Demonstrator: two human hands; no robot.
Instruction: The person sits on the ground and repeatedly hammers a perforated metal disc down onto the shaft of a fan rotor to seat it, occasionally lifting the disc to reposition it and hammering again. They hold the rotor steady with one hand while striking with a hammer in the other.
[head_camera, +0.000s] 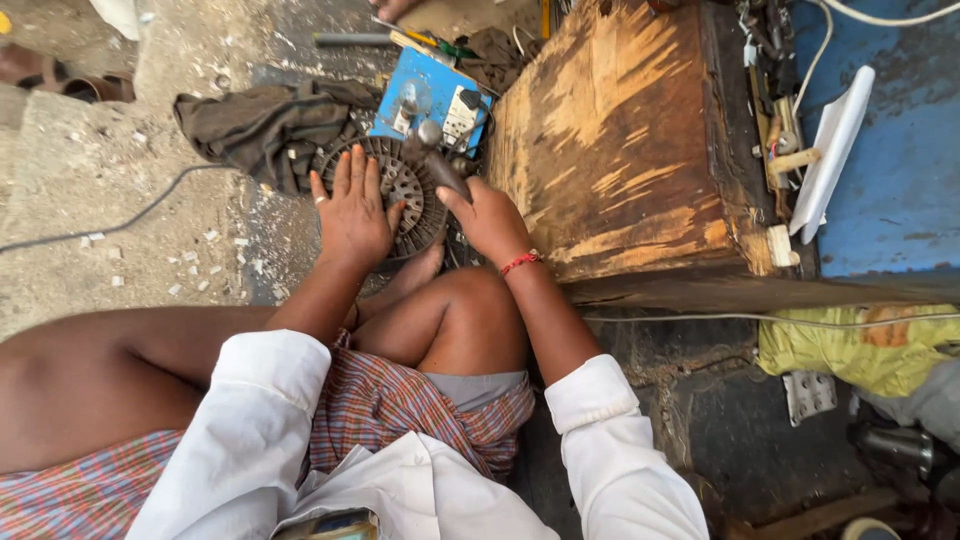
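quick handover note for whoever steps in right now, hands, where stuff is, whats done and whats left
Left hand: open, flat on the round slotted metal core, steadying it on the ground.
Right hand: shut on the hammer, whose head is above the core.
Nearby: dark cloth left of the core, blue tool behind it, wooden block to its right.
Done: core positioned and braced.
Left: the pictures do not show how far the hammering has got.
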